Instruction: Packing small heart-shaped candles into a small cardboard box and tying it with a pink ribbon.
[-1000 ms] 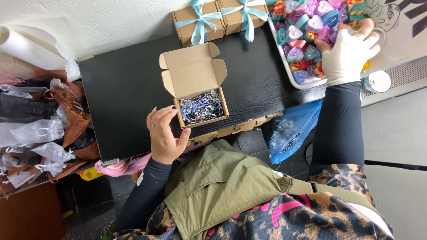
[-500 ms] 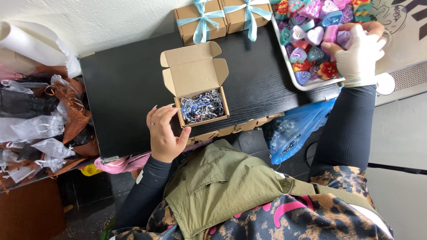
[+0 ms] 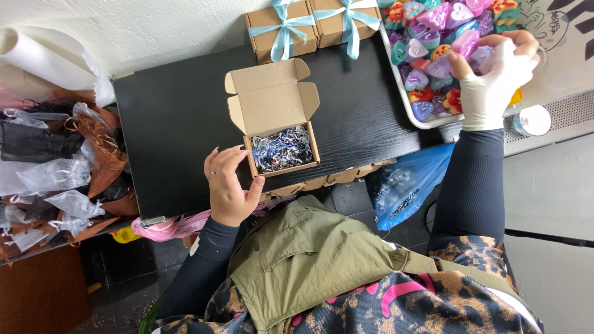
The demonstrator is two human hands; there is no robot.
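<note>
The left hand (image 3: 228, 185) rested open beside the box (image 3: 281, 148); the gloved right hand (image 3: 492, 77), over the tray (image 3: 413, 114), apparently gripped a purple heart (image 3: 465, 44).

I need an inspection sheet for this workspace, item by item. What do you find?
Surface: black table, wood-grain, partly bare.
Job's things: open cardboard box with shredded paper filling; white tray of coloured heart pieces.
Clutter: two ribboned boxes; organza bags; blue plastic bag.
Fingers: left hand open, touching the box's side; gloved right hand pinching a purple heart over the tray.
Cables: one thin dark line on the floor, perhaps a cable.
Surroundings: white wall; paper roll.
</note>
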